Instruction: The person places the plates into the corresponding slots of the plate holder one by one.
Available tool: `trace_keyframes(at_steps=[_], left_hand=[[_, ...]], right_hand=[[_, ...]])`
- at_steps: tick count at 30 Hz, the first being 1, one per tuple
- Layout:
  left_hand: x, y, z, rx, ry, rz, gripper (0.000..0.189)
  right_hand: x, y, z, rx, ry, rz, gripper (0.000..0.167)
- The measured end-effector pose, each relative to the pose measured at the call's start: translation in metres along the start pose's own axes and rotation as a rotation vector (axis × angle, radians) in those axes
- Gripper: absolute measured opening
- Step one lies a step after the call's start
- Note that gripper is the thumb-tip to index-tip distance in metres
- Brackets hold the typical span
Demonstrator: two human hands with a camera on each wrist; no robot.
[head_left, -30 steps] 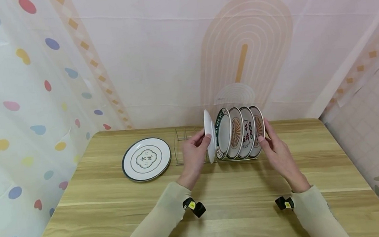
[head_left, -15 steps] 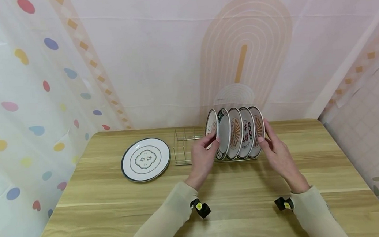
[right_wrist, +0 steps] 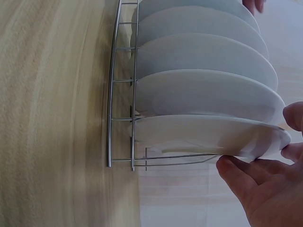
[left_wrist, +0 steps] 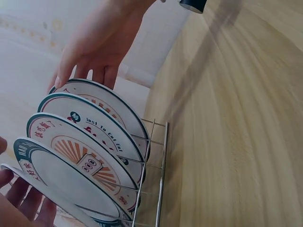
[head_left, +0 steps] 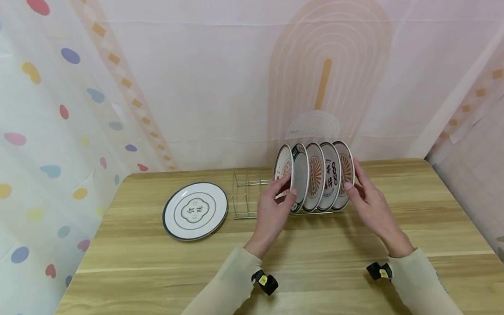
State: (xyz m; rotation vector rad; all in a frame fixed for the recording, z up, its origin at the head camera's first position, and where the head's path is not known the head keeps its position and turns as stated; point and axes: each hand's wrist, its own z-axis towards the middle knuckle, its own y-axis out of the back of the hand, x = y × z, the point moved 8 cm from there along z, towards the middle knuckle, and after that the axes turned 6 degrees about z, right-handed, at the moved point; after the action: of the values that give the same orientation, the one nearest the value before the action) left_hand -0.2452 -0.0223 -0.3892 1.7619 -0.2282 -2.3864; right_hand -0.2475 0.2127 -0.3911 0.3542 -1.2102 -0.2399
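Note:
Several white plates with printed faces and dark rims stand on edge, side by side, in a wire dish rack [head_left: 245, 217]. My left hand [head_left: 273, 214] pinches the leftmost plate [head_left: 284, 160], thumb on the near edge and fingers around its left side. At the other end of the row, my right hand [head_left: 371, 207] holds the rightmost plate [head_left: 344, 161], its thumb at the front edge and the fingers behind. In the right wrist view, the fingertips touch the pale back of that end plate [right_wrist: 208, 135]. Between the hands, a plate with an orange sunburst [left_wrist: 85, 158] leans like its neighbours.
Left of the rack, a white plate with a blue rim [head_left: 212, 223] lies flat on the wooden table [head_left: 322, 279], apparently on top of another. The rack's left section shows bare wires. A patterned cloth [head_left: 211, 82] hangs behind the table.
My left hand has moved right and turned the leftmost plate, so its printed face now shows and it stands close beside the others. My right hand has stayed on the end plate.

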Motion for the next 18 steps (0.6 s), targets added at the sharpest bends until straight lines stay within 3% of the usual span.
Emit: trace_keyframes(at_steps=[4, 8, 12, 18], left_hand=[[-0.002, 0.0, -0.01, 0.085, -0.025, -0.013, 0.05], [-0.004, 0.0, -0.019, 0.156, -0.037, 0.047, 0.057], [-0.007, 0.004, -0.027, 0.176, -0.066, 0.144, 0.06], [-0.015, 0.012, -0.035, 0.186, -0.185, 0.297, 0.061]], right_hand=[[0.0, 0.0, -0.001, -0.004, 0.0, 0.006, 0.068], [0.0, 0.001, -0.001, -0.007, -0.003, 0.005, 0.068], [-0.001, 0.001, -0.001, -0.008, 0.004, -0.001, 0.067], [0.0, 0.001, -0.001, -0.019, 0.029, -0.01, 0.063]])
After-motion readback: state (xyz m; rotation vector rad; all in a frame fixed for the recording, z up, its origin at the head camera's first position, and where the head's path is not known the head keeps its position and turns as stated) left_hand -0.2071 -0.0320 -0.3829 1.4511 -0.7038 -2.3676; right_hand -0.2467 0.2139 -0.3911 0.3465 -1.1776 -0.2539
